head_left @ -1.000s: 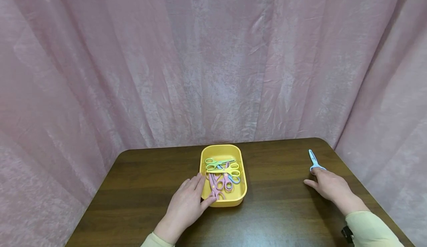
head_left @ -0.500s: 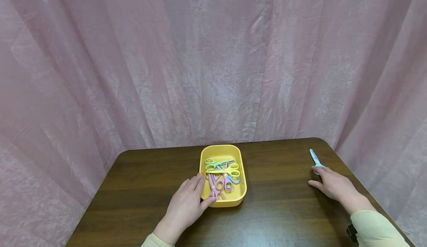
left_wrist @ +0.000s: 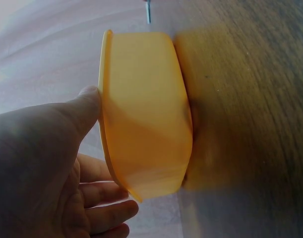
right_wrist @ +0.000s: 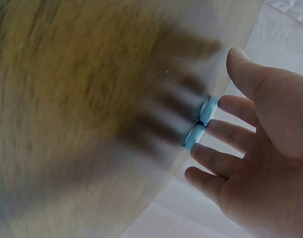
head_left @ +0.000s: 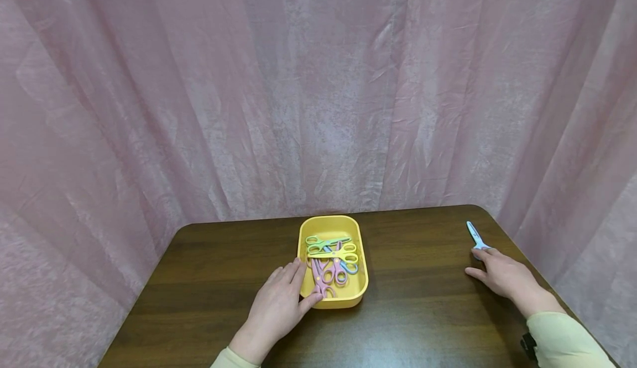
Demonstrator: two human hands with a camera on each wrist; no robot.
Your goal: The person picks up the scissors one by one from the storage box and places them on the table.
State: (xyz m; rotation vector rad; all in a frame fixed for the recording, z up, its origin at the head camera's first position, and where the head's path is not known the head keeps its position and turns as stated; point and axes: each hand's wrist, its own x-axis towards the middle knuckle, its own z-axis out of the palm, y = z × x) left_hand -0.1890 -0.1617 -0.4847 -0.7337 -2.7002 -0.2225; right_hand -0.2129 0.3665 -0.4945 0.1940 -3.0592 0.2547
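My left hand (head_left: 276,304) rests on the near left corner of a yellow tray (head_left: 363,271), thumb on the near rim and fingers along the left side. Inside lie several pairs of scissors: green scissors (head_left: 328,242) at the far end, yellow scissors (head_left: 334,254), pink scissors (head_left: 337,268), purple scissors (head_left: 319,284) and partly covered blue ones. Away to the right, my right hand (head_left: 510,279) touches the handles of light-blue scissors (head_left: 474,233) with its fingertips. Their blades point away from me. In the right wrist view the fingers reach the blue handle loops (right_wrist: 209,110), thumb apart.
A dark wooden table (head_left: 413,279) carries everything. Its right edge runs close beside the right hand and the light-blue scissors. A pink curtain (head_left: 318,92) hangs behind the table and along its sides.
My right hand has shifted a little to the right, and the light-blue scissors have slid right with it on the table. The left hand and tray have stayed in place.
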